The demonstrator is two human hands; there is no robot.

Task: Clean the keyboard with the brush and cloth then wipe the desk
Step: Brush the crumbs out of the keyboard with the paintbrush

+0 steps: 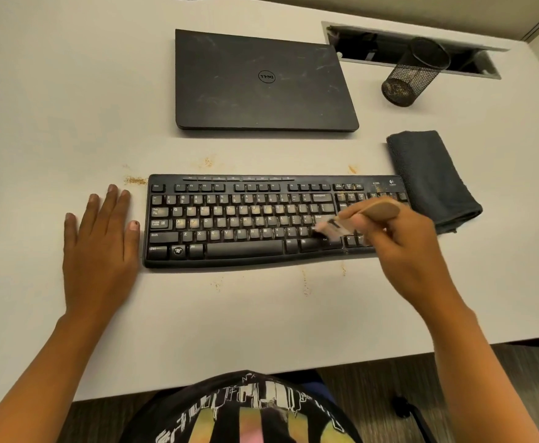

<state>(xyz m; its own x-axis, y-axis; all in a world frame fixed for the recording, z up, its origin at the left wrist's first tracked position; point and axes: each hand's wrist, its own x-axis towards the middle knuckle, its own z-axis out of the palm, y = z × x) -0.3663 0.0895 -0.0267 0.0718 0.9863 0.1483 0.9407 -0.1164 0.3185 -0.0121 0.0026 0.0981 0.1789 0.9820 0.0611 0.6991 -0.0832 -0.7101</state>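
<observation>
Black Logitech keyboard [229, 219], Dell laptop [261, 81] — right fingers [354, 215] pinch brush [386, 209], left fingers [106, 203] spread.

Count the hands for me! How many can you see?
2. The left hand lies flat on the desk, left of the keyboard; the right hand grips the brush over its right-side keys. None seems hidden.

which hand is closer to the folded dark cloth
Right. The right hand, gripping the brush over the keyboard's right end, is close beside the cloth. The left hand lies flat on the desk beyond the keyboard's left end.
</observation>
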